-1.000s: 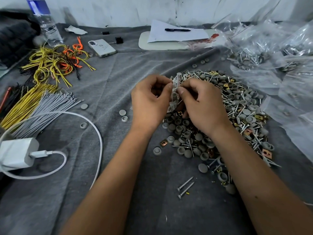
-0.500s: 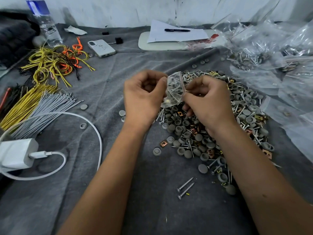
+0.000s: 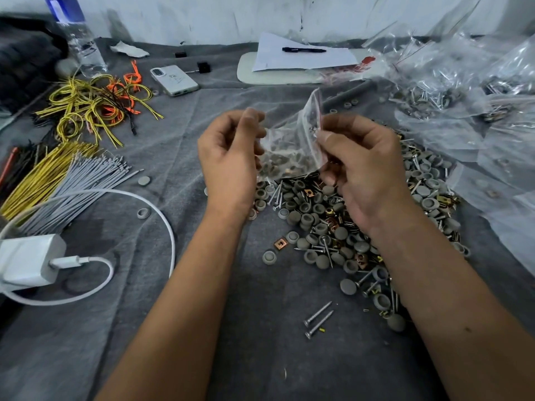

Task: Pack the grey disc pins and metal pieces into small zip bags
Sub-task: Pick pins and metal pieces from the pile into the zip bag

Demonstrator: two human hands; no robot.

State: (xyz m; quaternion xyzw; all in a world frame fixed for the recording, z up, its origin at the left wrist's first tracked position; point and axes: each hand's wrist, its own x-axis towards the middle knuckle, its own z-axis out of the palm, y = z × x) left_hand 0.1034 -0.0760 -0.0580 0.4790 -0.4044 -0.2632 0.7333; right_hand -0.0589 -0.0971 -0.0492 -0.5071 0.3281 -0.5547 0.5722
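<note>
Your left hand [image 3: 231, 157] and right hand [image 3: 359, 169] each pinch one edge of the zip bag [image 3: 289, 149], held above the grey disc pin pile [image 3: 333, 227].

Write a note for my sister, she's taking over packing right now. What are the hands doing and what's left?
Left hand pinches the left edge of a small zip bag; right hand pinches its red-striped zip end. The bag is held up above the pile and already holds grey disc pins and metal pieces. Whether the zip is sealed is unclear. Filled bags lie far right. Left: check the seal, set it aside, and keep bagging the big pile.
</note>
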